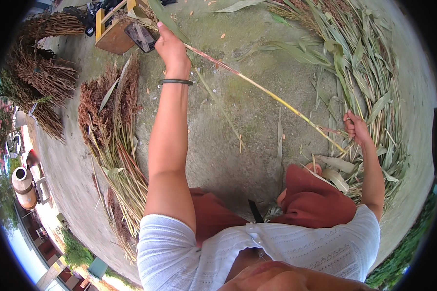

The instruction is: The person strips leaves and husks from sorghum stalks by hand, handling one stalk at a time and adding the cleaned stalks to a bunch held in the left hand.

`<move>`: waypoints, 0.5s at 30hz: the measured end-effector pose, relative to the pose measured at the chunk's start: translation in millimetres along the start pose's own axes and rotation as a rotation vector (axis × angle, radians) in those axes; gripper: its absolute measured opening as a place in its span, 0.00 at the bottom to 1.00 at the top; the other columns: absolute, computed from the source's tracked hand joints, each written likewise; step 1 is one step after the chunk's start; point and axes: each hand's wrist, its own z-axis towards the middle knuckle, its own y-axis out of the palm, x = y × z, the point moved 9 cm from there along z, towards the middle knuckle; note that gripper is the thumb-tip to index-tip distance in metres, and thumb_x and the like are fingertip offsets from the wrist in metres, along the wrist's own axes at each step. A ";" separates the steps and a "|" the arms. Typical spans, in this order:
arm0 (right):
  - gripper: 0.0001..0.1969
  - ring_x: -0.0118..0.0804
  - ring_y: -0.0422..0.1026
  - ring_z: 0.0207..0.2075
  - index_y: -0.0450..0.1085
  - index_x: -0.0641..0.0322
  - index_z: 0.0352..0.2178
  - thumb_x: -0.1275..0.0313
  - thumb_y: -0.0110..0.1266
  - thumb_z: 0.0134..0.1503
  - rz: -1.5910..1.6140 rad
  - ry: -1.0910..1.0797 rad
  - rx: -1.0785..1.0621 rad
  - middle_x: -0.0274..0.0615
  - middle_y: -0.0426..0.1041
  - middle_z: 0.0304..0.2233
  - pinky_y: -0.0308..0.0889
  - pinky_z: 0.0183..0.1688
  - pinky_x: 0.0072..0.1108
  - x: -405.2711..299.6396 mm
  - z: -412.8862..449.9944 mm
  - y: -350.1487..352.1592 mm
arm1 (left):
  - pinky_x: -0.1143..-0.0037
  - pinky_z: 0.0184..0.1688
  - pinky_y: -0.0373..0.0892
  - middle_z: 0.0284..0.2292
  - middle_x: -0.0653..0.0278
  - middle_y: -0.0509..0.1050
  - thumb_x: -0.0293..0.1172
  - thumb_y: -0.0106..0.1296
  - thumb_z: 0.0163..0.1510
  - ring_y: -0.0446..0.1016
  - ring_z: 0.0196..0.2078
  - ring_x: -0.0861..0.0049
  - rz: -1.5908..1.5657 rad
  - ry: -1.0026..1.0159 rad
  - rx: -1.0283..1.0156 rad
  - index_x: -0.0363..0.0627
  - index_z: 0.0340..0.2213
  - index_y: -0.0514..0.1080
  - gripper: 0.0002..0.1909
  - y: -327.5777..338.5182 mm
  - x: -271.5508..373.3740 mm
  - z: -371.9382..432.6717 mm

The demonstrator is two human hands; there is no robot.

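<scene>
My left hand (172, 49), with a dark bangle at its wrist, grips the upper part of a long sorghum stalk (266, 91). The stalk slants down to the right across the view, and its cut end lies near my right hand. Green leaf hangs on it by my left hand, and its head is at the top edge, partly hidden. My right hand (355, 127) is closed on leaf material (329, 130) that runs beside the stalk's lower end. At its right lies a large heap of leafy stalks (378, 83). Left of my left arm lies a pile of leafless stalks with reddish seed heads (98, 109).
A wooden stool (113, 36) lies at the top left beside a smartphone (140, 36). Bundles of dry brown stalks (45, 78) are at the far left. Loose leaves (279, 138) and small scraps lie on the concrete ground (218, 160). My foot (313, 168) is near the heap.
</scene>
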 end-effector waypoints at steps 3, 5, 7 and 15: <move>0.18 0.21 0.50 0.10 0.66 0.58 0.29 0.57 0.37 0.62 -0.015 -0.234 0.918 0.25 0.55 0.11 0.46 0.11 0.17 51.6 -46.0 -307.6 | 0.79 0.23 0.54 0.15 0.71 0.62 0.51 0.36 0.60 0.57 0.19 0.85 -0.062 0.017 -0.031 0.42 0.16 0.62 0.28 16.7 -4.6 -6.2; 0.16 0.21 0.50 0.11 0.66 0.61 0.34 0.59 0.38 0.62 0.319 -0.481 1.219 0.25 0.54 0.12 0.46 0.13 0.17 38.2 -113.3 -414.5 | 0.79 0.23 0.53 0.15 0.72 0.62 0.52 0.36 0.60 0.56 0.19 0.85 -0.120 -0.009 -0.045 0.42 0.15 0.62 0.28 35.1 -14.5 -19.0; 0.16 0.21 0.50 0.12 0.65 0.64 0.38 0.60 0.39 0.62 0.496 -0.701 0.992 0.26 0.54 0.14 0.45 0.14 0.16 -13.6 -101.4 -408.1 | 0.79 0.23 0.53 0.14 0.72 0.61 0.52 0.37 0.60 0.56 0.19 0.85 0.052 -0.045 -0.171 0.43 0.14 0.62 0.29 57.5 -22.6 -38.3; 0.17 0.14 0.51 0.16 0.69 0.64 0.36 0.59 0.54 0.55 0.040 -0.635 -0.242 0.22 0.56 0.18 0.42 0.16 0.11 -222.0 -0.3 220.3 | 0.81 0.25 0.53 0.15 0.70 0.62 0.53 0.36 0.60 0.57 0.19 0.83 0.074 -0.012 -0.384 0.47 0.13 0.60 0.29 104.2 11.2 -86.1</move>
